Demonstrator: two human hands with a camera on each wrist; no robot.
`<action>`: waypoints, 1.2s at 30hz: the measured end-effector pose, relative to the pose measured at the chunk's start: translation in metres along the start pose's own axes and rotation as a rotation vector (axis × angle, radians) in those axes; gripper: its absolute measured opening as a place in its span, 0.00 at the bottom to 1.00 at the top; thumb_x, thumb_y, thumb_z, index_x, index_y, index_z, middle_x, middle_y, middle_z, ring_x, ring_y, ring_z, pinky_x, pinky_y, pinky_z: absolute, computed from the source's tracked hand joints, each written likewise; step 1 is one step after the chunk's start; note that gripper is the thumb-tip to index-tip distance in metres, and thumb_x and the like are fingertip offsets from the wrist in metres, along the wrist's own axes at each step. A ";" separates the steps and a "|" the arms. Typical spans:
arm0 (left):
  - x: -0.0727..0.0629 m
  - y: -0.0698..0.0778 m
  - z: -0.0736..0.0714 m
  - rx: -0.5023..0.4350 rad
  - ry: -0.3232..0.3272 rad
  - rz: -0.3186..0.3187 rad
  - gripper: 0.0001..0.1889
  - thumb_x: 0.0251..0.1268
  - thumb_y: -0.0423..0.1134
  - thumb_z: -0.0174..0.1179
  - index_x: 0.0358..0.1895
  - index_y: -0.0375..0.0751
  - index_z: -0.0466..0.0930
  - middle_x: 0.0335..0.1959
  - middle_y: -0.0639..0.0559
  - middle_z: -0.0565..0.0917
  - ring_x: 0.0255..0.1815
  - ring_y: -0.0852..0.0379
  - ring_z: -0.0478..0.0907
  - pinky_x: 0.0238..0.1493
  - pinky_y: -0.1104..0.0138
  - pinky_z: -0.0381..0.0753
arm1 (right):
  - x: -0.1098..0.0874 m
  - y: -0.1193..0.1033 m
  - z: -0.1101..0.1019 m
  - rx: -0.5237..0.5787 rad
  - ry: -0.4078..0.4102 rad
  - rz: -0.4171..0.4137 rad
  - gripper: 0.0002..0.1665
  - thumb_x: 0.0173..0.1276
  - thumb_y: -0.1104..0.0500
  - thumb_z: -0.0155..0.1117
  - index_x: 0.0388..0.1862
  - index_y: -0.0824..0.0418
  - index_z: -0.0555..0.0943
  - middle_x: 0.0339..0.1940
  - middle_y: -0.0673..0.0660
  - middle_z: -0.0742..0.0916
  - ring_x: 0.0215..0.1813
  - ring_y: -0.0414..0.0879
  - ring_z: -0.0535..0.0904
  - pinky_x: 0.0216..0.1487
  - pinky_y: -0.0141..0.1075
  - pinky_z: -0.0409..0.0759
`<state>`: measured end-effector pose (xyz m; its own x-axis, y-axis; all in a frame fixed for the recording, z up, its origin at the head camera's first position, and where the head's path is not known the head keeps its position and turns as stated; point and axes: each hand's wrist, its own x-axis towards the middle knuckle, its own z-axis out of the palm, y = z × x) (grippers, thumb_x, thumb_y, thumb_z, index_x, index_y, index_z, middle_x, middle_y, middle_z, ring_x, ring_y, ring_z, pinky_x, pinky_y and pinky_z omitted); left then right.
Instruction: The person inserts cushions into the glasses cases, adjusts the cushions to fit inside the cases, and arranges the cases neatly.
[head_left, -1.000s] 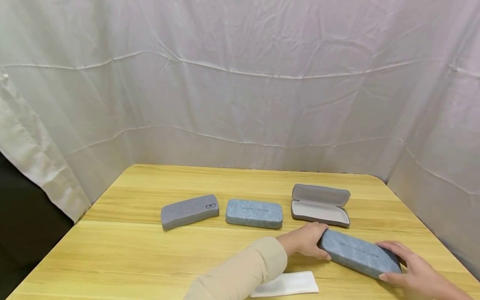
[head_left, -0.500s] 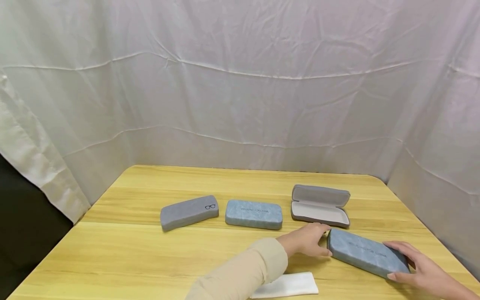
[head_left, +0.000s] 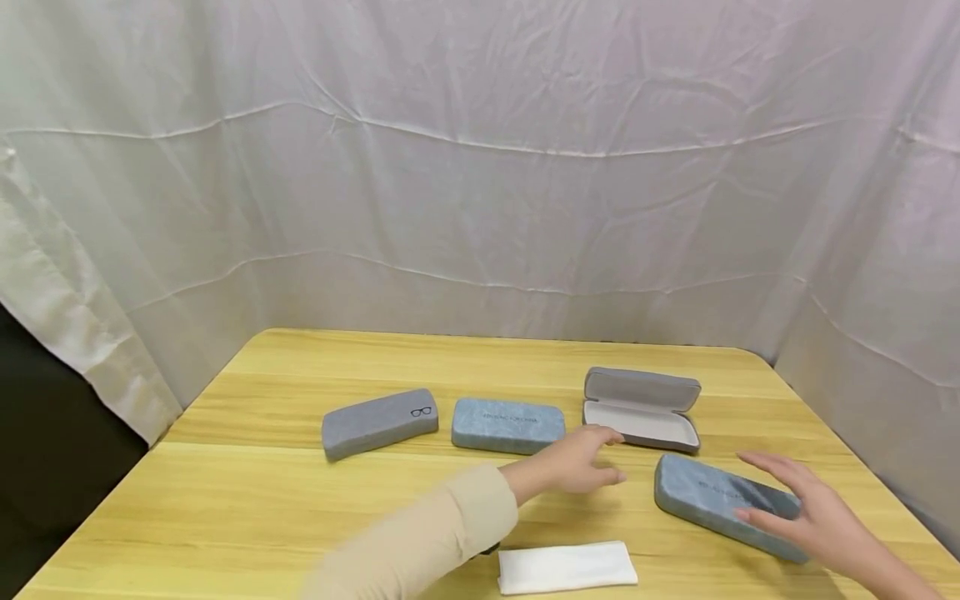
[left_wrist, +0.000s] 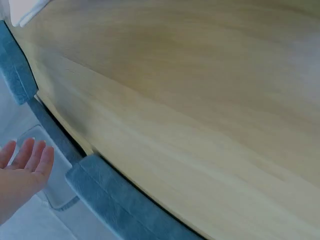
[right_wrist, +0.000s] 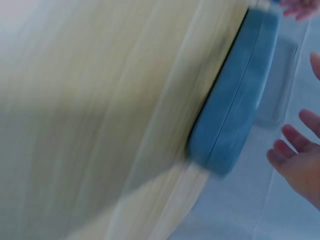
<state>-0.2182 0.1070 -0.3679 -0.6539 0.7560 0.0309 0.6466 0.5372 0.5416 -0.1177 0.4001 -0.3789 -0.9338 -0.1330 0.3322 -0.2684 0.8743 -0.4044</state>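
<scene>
On the right of the table in the head view lies a closed blue glasses case (head_left: 712, 492), lettered on its lid. My right hand (head_left: 813, 508) hovers over its right end, thumb and fingers spread and holding nothing. My left hand (head_left: 573, 462) is off the case's left side, fingers extended, between it and another closed blue glasses case (head_left: 506, 423). Beyond the left fingertips stands a grey glasses case (head_left: 637, 423) with its lid up and a pale lining. The right wrist view shows the right blue case (right_wrist: 235, 90) beside the spread fingers (right_wrist: 295, 142).
A grey glasses case (head_left: 382, 423) with a glasses drawing lies closed at the left. Near the front edge is a folded white cloth (head_left: 567, 568). The wooden table (head_left: 225, 500) is backed by a pale curtain (head_left: 480, 208).
The right blue case slid a little to the right, then both hands let go of it. My left hand has drawn away leftward; my right hand has lifted off.
</scene>
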 end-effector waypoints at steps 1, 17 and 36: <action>-0.004 -0.002 -0.002 -0.021 0.009 -0.001 0.26 0.66 0.48 0.54 0.65 0.44 0.66 0.64 0.54 0.71 0.64 0.59 0.68 0.62 0.70 0.69 | 0.002 -0.007 0.004 0.013 0.044 -0.029 0.36 0.47 0.58 0.75 0.58 0.54 0.74 0.54 0.42 0.75 0.51 0.11 0.52 0.40 0.17 0.64; -0.070 -0.035 -0.009 -0.161 0.147 0.038 0.22 0.65 0.46 0.56 0.58 0.39 0.72 0.56 0.51 0.77 0.56 0.55 0.73 0.55 0.69 0.74 | 0.012 -0.081 0.050 0.169 0.050 -0.169 0.29 0.49 0.61 0.74 0.53 0.56 0.78 0.52 0.41 0.79 0.53 0.16 0.64 0.41 0.23 0.76; -0.131 -0.048 -0.001 -0.144 0.051 0.000 0.19 0.61 0.47 0.60 0.50 0.41 0.77 0.49 0.55 0.80 0.51 0.64 0.73 0.54 0.72 0.73 | 0.004 -0.087 0.080 0.537 -0.432 -0.121 0.24 0.65 0.63 0.59 0.57 0.75 0.70 0.53 0.58 0.80 0.49 0.23 0.72 0.40 0.26 0.78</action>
<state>-0.1637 -0.0182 -0.3967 -0.6751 0.7343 0.0712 0.5861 0.4752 0.6562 -0.1175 0.2859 -0.4108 -0.8706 -0.4858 0.0779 -0.3521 0.5046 -0.7883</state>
